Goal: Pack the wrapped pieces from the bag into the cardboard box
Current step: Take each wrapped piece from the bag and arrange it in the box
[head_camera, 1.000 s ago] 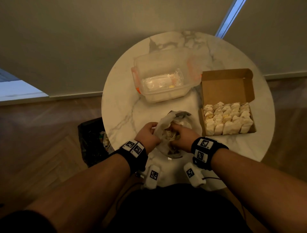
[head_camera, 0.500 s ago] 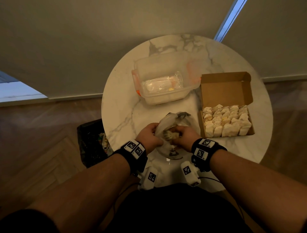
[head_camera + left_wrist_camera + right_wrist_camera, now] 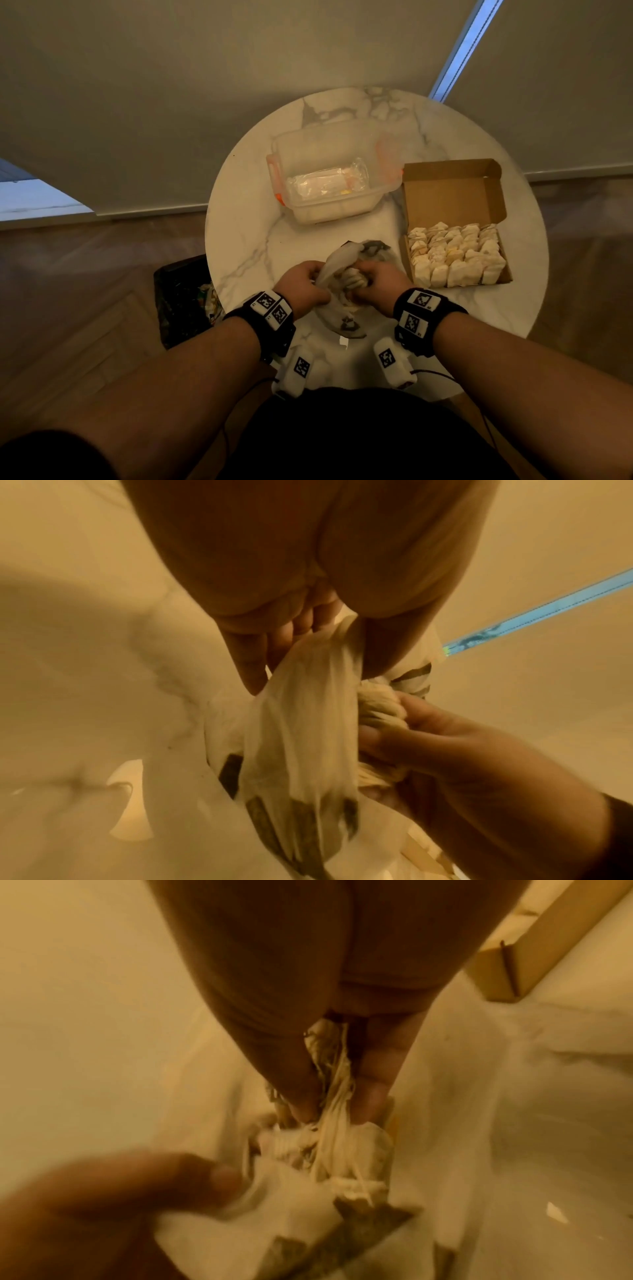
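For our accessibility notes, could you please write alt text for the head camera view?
Over a round marble table, the left hand holds open a white plastic bag while the right hand pulls out a bunch of wrapped pieces. To the right sits an open cardboard box, nearly full.

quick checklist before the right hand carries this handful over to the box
1. Left hand holds the bag mouth: ok.
2. Right hand grips the wrapped pieces: ok.
3. Handful fully clear of the bag: not ok, still at the mouth.
4. Strings free of pieces still in the bag: cannot tell.
5. Cardboard box open, lid up: ok.
6. Free space left in the box: not ok, rows look packed edge to edge.
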A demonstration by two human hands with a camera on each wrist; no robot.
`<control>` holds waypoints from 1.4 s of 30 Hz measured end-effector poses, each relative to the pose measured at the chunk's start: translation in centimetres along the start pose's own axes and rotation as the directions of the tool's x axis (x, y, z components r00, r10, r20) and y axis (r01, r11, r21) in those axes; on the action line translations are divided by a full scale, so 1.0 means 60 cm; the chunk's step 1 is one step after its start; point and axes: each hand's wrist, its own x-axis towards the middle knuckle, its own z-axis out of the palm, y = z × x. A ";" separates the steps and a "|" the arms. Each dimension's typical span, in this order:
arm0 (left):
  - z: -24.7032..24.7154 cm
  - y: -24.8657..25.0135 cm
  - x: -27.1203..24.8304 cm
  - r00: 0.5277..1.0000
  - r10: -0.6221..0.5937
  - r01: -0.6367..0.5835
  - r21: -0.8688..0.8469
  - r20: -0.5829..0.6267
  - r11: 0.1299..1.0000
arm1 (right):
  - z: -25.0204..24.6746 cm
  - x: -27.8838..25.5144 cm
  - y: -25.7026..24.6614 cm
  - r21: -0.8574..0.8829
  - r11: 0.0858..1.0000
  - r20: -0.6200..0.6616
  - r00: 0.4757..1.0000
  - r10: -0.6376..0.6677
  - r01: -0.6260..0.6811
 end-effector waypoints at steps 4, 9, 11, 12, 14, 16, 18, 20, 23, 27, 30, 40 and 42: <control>-0.023 -0.011 0.000 0.997 -0.035 0.041 0.099 -0.065 0.994 | -0.044 -0.030 -0.007 0.206 0.979 -0.072 0.997 0.023 -0.008; -0.036 -0.021 0.002 0.996 -0.030 0.047 0.202 -0.086 0.978 | -0.108 -0.074 -0.026 0.413 0.910 -0.050 0.999 0.003 0.018; -0.039 -0.018 -0.004 0.996 -0.014 0.033 0.206 -0.092 0.978 | -0.133 -0.095 -0.039 0.429 0.902 -0.032 0.999 -0.038 0.048; -0.041 -0.015 -0.007 0.995 0.001 0.023 0.229 -0.102 0.973 | -0.146 -0.105 -0.045 0.442 0.895 -0.031 0.998 -0.057 0.065; -0.041 -0.001 -0.020 0.985 0.062 -0.013 0.291 -0.162 0.957 | -0.169 -0.120 -0.053 0.493 0.864 -0.047 0.995 -0.088 0.100; -0.037 0.024 -0.037 0.930 0.247 -0.142 0.355 -0.272 0.924 | -0.192 -0.133 -0.062 0.567 0.811 -0.071 0.990 -0.125 0.144; -0.029 0.064 -0.059 0.800 0.480 -0.349 0.372 -0.359 0.860 | -0.218 -0.148 -0.077 0.663 0.721 -0.095 0.977 -0.189 0.204; -0.011 0.117 -0.076 0.751 0.540 -0.481 0.245 -0.380 0.842 | -0.245 -0.165 -0.094 0.735 0.623 -0.122 0.955 -0.269 0.269; 0.035 0.214 -0.089 0.925 0.332 -0.379 -0.398 -0.185 0.835 | -0.287 -0.187 -0.120 0.790 0.508 -0.151 0.912 -0.381 0.343; 0.097 0.299 -0.108 0.889 0.383 -0.009 -0.826 0.252 0.564 | -0.325 -0.191 -0.119 0.675 0.553 -0.202 0.843 -0.498 0.489; 0.144 0.314 -0.118 0.840 0.479 0.050 -0.915 0.256 0.401 | -0.335 -0.190 -0.087 0.357 0.703 -0.196 0.785 -0.587 0.615; 0.256 0.302 -0.109 0.935 0.345 -0.069 -0.910 0.084 0.409 | -0.359 -0.173 0.052 -0.046 0.773 -0.010 0.773 -0.634 0.633; 0.267 0.294 -0.102 0.952 0.302 -0.097 -0.898 0.042 0.429 | -0.358 -0.175 0.066 0.170 0.805 -0.022 0.819 -0.574 0.569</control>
